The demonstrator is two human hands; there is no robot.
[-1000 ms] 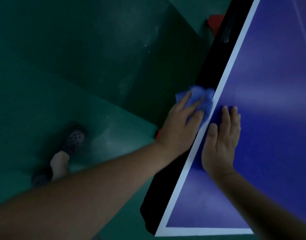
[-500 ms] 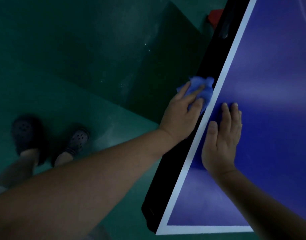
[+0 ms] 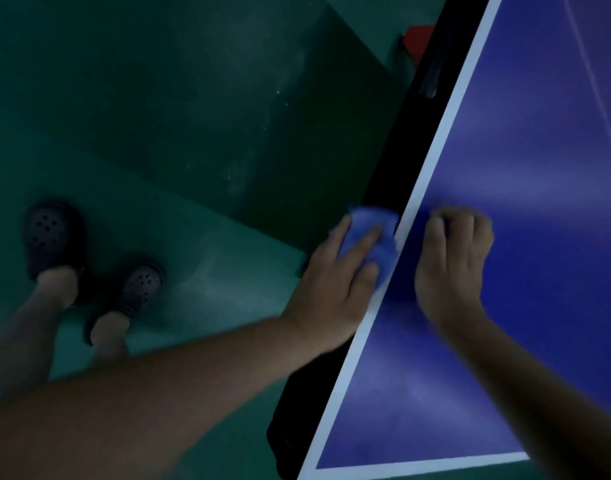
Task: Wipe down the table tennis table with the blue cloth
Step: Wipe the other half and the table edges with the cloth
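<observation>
While right grip (image 3: 453, 265) rests curled on table (image 3: 539, 168), flat left grip (image 3: 335, 289) presses cloth (image 3: 387, 244).

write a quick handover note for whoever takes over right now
Left hand: fingers fairly straight over the blue cloth, pressing it on the table's black side edge beside the white line.
Right hand: on the table top, fingers look curled, nothing visible in them; blurred.
Done: cannot tell what is wiped.
Left: likely the rest of the edge and the top.
</observation>
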